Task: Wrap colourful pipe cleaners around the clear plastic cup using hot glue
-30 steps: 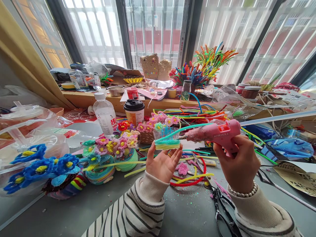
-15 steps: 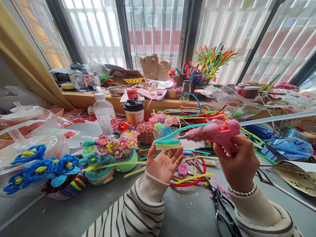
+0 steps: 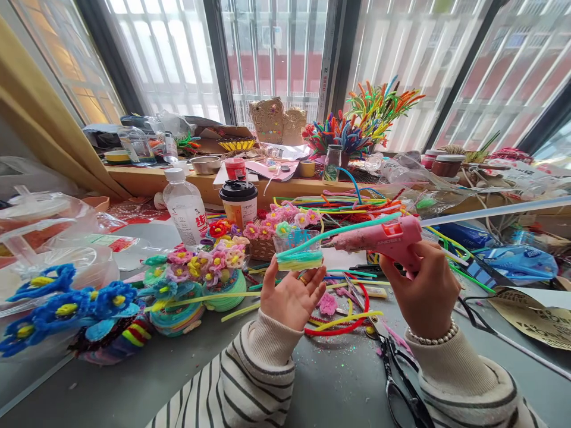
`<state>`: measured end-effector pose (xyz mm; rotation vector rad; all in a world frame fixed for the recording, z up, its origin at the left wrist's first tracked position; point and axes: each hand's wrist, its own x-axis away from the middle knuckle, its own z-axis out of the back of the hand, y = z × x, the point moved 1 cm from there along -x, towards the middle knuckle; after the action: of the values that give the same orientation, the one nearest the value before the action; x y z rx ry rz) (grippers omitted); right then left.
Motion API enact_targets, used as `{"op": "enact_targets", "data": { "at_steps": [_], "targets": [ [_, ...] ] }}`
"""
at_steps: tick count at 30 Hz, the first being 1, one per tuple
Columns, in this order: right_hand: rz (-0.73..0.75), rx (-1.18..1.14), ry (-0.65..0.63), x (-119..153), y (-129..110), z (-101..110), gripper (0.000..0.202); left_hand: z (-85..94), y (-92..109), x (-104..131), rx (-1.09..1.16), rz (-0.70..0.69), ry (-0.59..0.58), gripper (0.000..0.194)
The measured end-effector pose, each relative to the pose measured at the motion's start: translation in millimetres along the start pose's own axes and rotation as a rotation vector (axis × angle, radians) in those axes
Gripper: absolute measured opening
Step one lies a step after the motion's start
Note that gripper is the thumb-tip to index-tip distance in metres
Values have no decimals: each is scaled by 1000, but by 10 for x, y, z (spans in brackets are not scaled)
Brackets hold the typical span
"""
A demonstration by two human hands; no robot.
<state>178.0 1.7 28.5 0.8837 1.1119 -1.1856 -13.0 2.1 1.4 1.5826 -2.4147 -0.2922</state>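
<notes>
My left hand (image 3: 289, 297) is palm up with its thumb and fingers around the base of a small clear plastic cup (image 3: 297, 241). Turquoise and yellow pipe cleaners (image 3: 300, 261) are wound round the cup's lower part. From that band a loose turquoise pipe cleaner (image 3: 357, 224) stretches right, along the top of the glue gun. In my right hand (image 3: 422, 288) is a pink hot glue gun (image 3: 383, 239), its nozzle pointing left close to the cup; whether it touches cannot be told. A long translucent glue stick (image 3: 495, 212) sticks out of its back.
Black-handled scissors (image 3: 397, 368) lie below my hands, near red and yellow pipe cleaners (image 3: 343, 324). Pipe-cleaner flower pots (image 3: 178, 309) stand left, with a water bottle (image 3: 185, 208) and a lidded paper cup (image 3: 238, 205) behind. The gun's cord (image 3: 504, 336) runs right.
The whole view has shifted slightly, so things sit a little further left. My right hand and the glue gun have edged left towards the cup; both hands keep their hold.
</notes>
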Motion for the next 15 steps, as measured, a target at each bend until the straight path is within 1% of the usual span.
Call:
{"op": "enact_targets", "data": {
  "at_steps": [2, 5, 8, 10, 12, 15],
  "targets": [
    [-65, 20, -70, -15, 43, -22, 32, 3, 3, -5, -8, 8, -7, 55],
    [-239, 19, -210, -84, 159, -27, 44, 2, 9, -8, -18, 6, 2, 49],
    [-430, -13, -338, -163, 323, 25, 50, -8, 15, -5, -37, -7, 25, 44],
    [-527, -38, -436, -163, 449, 88, 52, -20, 17, -4, -49, -3, 27, 44],
    [-566, -65, -531, -96, 585, 168, 53, -33, 19, -4, -54, 5, 24, 46],
    [-542, -70, -640, 110, 798, 314, 52, -47, 17, -8, -66, 7, 28, 48]
  ]
}}
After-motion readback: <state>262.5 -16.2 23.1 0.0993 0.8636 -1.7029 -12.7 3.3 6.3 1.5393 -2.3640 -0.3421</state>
